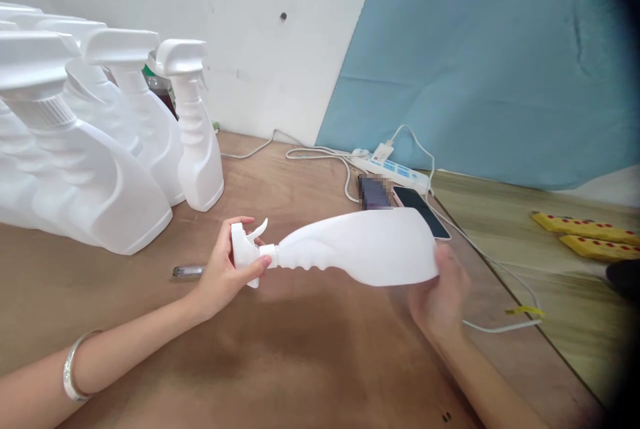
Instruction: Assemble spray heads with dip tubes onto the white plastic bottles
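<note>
A white spray bottle (360, 246) lies sideways in the air above the table, its trigger head to the left and its base to the right. My left hand (227, 269) is closed around the trigger head and collar, the thumb pressing near the ribbed collar. At the other end, my right hand (443, 289) grips the bottle's base; it is somewhat blurred, and some fingers are hidden beneath the bottle. Both hands share this one bottle. Behind my left hand, a small clear object (188, 271) rests on the wood, partly covered by the hand.
Several white spray bottles (200, 149) stand upright at the left. A power strip (395, 169) with white cables (345, 161) lies at the back, near two phones (420, 206). Beyond the right edge of the wooden table (300, 349) are yellow packets (590, 236) on the floor.
</note>
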### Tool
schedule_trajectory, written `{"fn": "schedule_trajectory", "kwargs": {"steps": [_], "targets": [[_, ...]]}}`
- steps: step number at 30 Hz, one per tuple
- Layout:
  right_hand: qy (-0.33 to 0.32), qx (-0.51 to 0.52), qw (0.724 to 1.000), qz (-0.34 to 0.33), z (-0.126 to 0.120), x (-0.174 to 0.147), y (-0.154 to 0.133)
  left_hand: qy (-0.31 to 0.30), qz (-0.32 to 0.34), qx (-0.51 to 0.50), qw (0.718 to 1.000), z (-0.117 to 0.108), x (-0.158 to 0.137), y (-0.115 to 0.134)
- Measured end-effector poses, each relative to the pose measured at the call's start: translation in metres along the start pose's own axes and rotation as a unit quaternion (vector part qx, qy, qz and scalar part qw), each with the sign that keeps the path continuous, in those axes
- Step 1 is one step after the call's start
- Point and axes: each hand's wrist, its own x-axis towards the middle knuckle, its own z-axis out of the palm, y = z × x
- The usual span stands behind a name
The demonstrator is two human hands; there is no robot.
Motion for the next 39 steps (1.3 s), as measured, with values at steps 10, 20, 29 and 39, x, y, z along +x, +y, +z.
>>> {"fn": "schedule_trajectory", "kwargs": {"steps": [10, 20, 29, 39], "targets": [[-0.114, 0.006, 0.993, 0.013, -0.007, 0.004, 0.0, 0.059, 0.037, 0.003, 0.998, -0.003, 0.007, 0.0], [-0.128, 0.038, 0.991, -0.017, -0.006, 0.009, -0.002, 0.013, 0.074, 0.045, 0.996, -0.003, 0.0, 0.003], [-0.092, 0.065, 0.991, 0.075, -0.005, 0.013, -0.002, 0.014, 0.07, 0.025, 0.997, -0.002, -0.001, 0.002], [-0.155, -0.017, 0.987, 0.028, -0.008, 0.008, 0.008, 0.077, 0.045, 0.002, 0.996, -0.004, 0.005, -0.003]]}}
